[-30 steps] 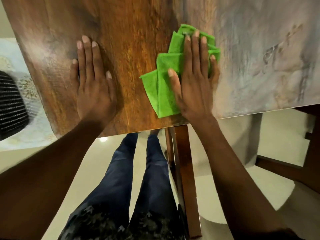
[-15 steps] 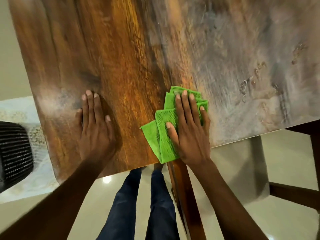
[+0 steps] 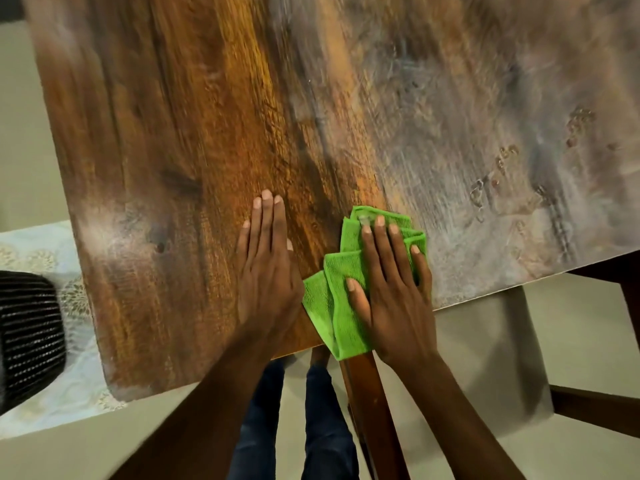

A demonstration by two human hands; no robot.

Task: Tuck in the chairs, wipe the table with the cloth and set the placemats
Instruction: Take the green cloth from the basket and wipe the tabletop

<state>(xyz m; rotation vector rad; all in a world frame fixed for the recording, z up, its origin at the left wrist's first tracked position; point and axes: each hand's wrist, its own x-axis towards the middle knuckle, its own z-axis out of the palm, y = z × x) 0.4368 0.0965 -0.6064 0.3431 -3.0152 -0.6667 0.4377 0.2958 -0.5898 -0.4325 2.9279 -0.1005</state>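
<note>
Right hand [image 3: 391, 289], palm flat, presses the folded green cloth [image 3: 341, 306] at the table's [image 3: 207, 133] near edge; left hand [image 3: 266, 271] rests open, empty (bracing). Wiping goes best in overlapping strokes, cloth kept flat.

No text, label, brand, number or sign can be read anywhere in the view.
</note>
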